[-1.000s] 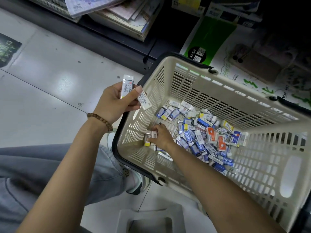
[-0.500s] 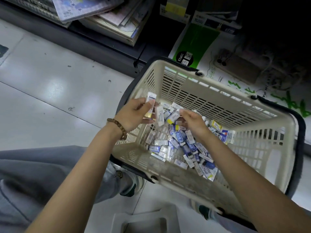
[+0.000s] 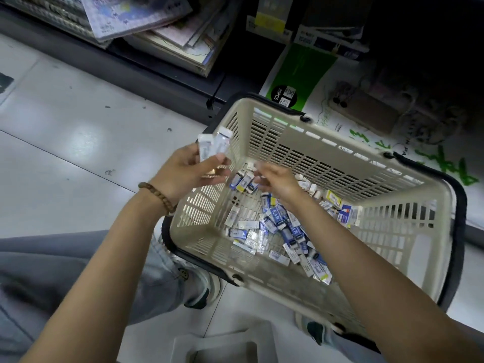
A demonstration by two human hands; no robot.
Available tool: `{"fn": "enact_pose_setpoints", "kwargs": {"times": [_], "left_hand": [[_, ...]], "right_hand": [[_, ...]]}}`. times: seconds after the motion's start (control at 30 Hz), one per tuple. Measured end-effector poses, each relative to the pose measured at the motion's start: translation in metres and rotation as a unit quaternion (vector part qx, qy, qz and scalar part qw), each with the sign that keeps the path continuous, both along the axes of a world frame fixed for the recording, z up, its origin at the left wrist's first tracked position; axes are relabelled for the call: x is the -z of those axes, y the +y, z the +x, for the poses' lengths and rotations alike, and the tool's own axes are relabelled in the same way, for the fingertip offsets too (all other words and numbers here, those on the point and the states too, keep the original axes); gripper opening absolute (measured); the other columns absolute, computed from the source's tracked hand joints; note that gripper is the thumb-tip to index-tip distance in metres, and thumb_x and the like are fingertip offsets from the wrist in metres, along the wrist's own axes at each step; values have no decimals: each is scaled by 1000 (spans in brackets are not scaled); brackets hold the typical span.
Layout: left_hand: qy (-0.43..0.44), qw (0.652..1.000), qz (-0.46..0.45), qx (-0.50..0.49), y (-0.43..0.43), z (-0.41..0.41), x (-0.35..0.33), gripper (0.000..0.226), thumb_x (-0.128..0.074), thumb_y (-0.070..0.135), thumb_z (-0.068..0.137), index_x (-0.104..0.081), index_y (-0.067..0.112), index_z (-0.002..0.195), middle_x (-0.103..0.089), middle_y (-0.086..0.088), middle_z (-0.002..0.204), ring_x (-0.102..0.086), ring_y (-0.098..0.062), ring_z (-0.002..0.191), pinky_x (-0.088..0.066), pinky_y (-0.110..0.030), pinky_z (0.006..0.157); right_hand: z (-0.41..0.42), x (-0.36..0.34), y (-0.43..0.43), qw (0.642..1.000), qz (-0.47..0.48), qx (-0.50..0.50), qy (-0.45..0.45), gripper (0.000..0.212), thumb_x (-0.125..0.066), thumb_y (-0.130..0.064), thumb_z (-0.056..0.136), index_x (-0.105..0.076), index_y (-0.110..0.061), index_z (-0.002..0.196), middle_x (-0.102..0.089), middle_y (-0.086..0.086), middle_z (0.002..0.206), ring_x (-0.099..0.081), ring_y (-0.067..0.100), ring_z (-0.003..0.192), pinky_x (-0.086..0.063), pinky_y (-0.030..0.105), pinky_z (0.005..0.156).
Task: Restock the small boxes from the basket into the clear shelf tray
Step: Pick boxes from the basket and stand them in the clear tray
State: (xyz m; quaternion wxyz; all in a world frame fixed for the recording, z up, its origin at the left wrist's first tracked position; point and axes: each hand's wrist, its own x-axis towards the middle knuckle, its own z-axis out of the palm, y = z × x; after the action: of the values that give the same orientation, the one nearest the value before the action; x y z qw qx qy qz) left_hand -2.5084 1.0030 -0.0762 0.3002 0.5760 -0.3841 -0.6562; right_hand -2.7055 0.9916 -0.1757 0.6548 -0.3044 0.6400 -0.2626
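A glossy, pale tiled floor point(image 3: 65, 153) fills the left of the frame. A beige slatted plastic basket point(image 3: 340, 163) is seen at centre, with small rectangular boxes point(image 3: 277, 226) heaped loosely inside. Slim white boxes point(image 3: 212, 145) are gripped by the left hand point(image 3: 183, 174) over the basket's left rim. The right hand point(image 3: 280, 180) is blurred and its grip cannot be told.

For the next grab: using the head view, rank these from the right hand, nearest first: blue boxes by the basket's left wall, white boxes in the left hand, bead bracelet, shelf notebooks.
1. Blue boxes, just left of the right hand's fingertips.
2. White boxes, held up in the left hand.
3. Bead bracelet, left wrist.
4. Notebooks, shelf, top left.
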Motion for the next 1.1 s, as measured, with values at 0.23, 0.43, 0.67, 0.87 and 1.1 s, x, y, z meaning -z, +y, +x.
{"fn": "enact_pose_setpoints", "kwargs": {"times": [0.23, 0.43, 0.67, 0.87, 1.1], "left_hand": [[79, 992, -24, -91, -16, 16, -5, 35, -63, 20, 68, -58, 10, 101, -68, 1, 89, -69, -8, 81, -56, -20, 69], [99, 990, -3, -102, -20, 16, 6, 28, -63, 21, 70, -60, 13, 96, -71, 7, 83, -69, -11, 86, -56, -21, 72], [127, 987, -3, -100, -25, 6, 6, 27, -61, 26, 72, -62, 16, 97, -72, 8, 86, -70, -10, 84, -54, -17, 62], [141, 985, 3, -102, -18, -13, -1, 18, -58, 19, 84, -64, 11, 98, -73, 3, 92, -69, -12, 82, -55, -18, 67], [94, 989, -20, -116, -7, 9, -14, 34, -64, 26, 74, -64, 9, 103, -72, -2, 102, -69, -16, 93, -53, -13, 68]], "right_hand": [[18, 79, 1, 991, 76, -38, 102, 64, -73, -17, 81, -40, -17, 137, -62, 20, 90, -57, 20, 62, -49, 31, 58], [34, 109, 2, 953, -31, -81, 290, 56, -76, -31, 77, -48, -25, 125, -42, -8, 61, -44, 13, 58, -38, 30, 54], [30, 107, 6, 958, -102, -9, 268, 18, -72, -8, 81, -57, -11, 90, -54, 4, 97, -52, 19, 88, -49, 39, 80], [-22, 74, -6, 981, -55, 44, 180, 11, -65, -3, 82, -63, -6, 93, -62, 0, 77, -59, 12, 72, -50, 28, 75], [-8, 72, 13, 990, -11, -57, 127, 39, -73, -11, 80, -60, -4, 116, -57, -5, 74, -56, 15, 93, -48, 29, 90]]}}
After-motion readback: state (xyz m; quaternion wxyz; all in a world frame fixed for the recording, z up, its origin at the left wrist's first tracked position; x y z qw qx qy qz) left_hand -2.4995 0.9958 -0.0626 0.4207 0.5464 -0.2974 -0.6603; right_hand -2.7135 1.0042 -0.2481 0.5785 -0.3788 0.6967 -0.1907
